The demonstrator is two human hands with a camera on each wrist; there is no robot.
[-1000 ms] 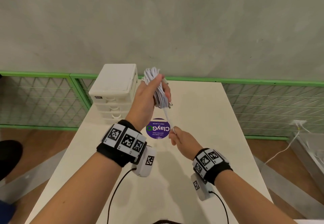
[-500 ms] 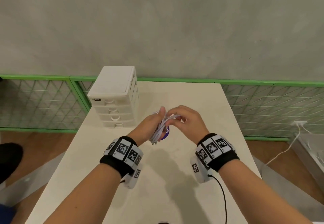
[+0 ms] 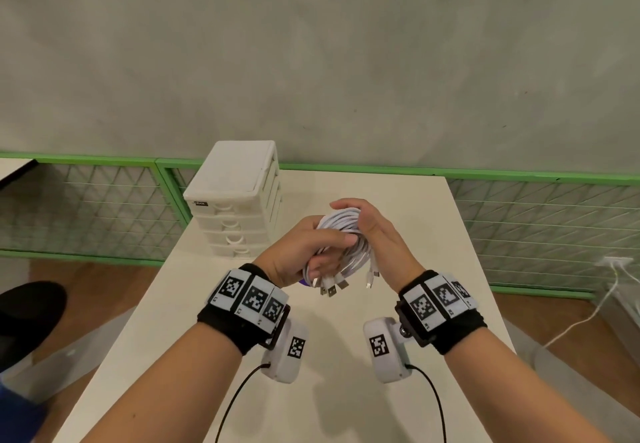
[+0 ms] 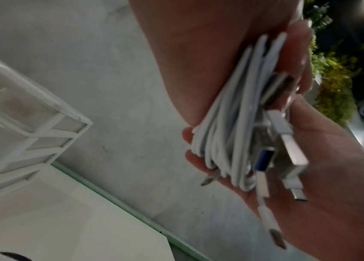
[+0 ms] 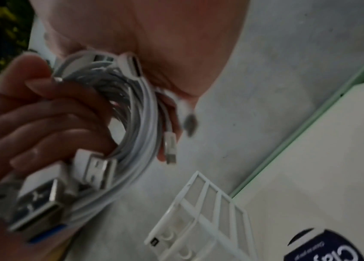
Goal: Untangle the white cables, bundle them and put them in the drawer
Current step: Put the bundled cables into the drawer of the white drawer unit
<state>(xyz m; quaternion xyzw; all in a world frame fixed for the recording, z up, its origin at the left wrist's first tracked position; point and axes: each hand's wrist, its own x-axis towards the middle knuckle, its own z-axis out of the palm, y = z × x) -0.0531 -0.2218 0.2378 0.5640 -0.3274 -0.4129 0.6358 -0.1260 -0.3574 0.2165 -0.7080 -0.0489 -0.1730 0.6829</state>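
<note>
Left hand (image 3: 298, 252) and right hand (image 3: 372, 231) both grip the coiled white cables (image 3: 349, 234) above the table (image 3: 433, 234). Connector ends hang below. The drawer unit (image 3: 239, 200) stands closed.

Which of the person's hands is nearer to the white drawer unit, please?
Left. The left hand, gripping the cable bundle, sits just right of the drawer unit; the right hand lies beyond the bundle.

The cables (image 3: 349, 234) are white with silver plugs, one plug blue inside. The drawers (image 3: 239, 200) are white, the table (image 3: 415, 200) cream. A purple sticker (image 5: 324, 247) bears white letters. Black wristbands (image 3: 239, 311) carry black-and-white square-code tags. The fence (image 3: 519, 200) frame is bright green, its mesh grey, the wall (image 3: 311, 61) mottled grey.
</note>
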